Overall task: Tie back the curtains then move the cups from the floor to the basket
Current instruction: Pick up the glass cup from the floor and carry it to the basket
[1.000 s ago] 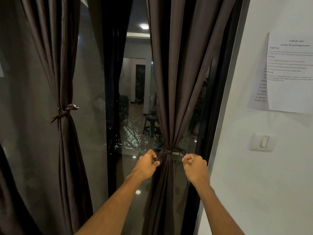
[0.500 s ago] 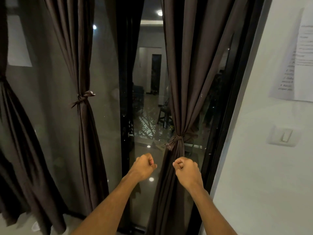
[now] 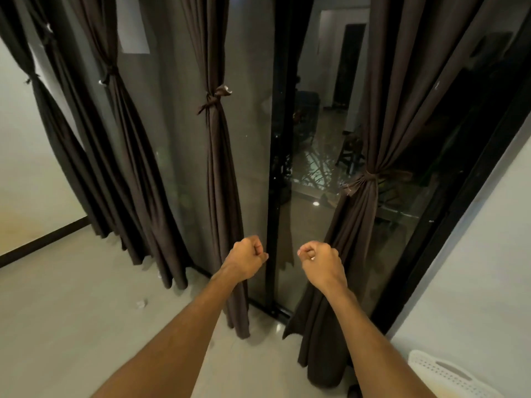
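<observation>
Every curtain [image 3: 370, 196] along the glass door [image 3: 253, 168] looks tied and the left hand [image 3: 247, 258] and right hand [image 3: 321, 264] are curled fists gripping nothing, so I'd say next comes finding the cups (none plainly visible) for the white basket [image 3: 448, 374] at the near-right corner of the floor [image 3: 86, 311].

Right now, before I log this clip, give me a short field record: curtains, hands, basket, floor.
tied curtains: far-left curtain, second curtain, third curtain, rightmost curtain, each bunched by a tie
left hand: fingers curled, holding nothing
right hand: fingers curled, holding nothing
basket: white, perforated, lower right by the wall
floor: small pale object near the curtain hems, too small to identify
</observation>
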Motion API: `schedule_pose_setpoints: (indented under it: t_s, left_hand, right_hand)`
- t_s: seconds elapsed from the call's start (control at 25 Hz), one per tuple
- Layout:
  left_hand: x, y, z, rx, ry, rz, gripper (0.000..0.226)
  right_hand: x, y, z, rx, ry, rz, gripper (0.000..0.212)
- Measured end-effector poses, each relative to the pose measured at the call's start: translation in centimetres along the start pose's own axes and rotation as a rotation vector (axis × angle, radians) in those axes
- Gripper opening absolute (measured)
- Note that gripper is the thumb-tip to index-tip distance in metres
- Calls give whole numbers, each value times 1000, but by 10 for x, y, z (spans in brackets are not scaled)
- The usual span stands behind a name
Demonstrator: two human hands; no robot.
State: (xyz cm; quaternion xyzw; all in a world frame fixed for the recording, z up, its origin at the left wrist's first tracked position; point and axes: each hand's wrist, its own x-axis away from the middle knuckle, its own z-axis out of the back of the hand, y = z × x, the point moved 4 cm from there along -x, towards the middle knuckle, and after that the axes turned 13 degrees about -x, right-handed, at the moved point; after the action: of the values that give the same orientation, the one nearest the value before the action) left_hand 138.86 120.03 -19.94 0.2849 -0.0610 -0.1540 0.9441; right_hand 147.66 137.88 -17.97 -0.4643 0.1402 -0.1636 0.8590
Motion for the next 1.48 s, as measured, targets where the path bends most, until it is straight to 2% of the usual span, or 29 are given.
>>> schedule_pose_setpoints:
  t_s: [0.28,0.6,0.96,1.2,1.48]
  left_hand:
    - [53,-90,25,-2,98,220,20]
    - [113,-176,60,41,127,324,23]
    - [183,-258,56,100,127,471,23]
    - [217,-294,52,169,164,573,15]
    - [216,-317,38,161,124,586,13]
  right_hand:
    - [24,-29,-84,-19,-203,62,13]
    - [64,-72,-173,-10,-293,112,12]
    - [126,-86,-257,12,-363,81,15]
    - [147,-86,-283,22,-442,107,16]
    - [149,-65,-302,33,-506,41,24]
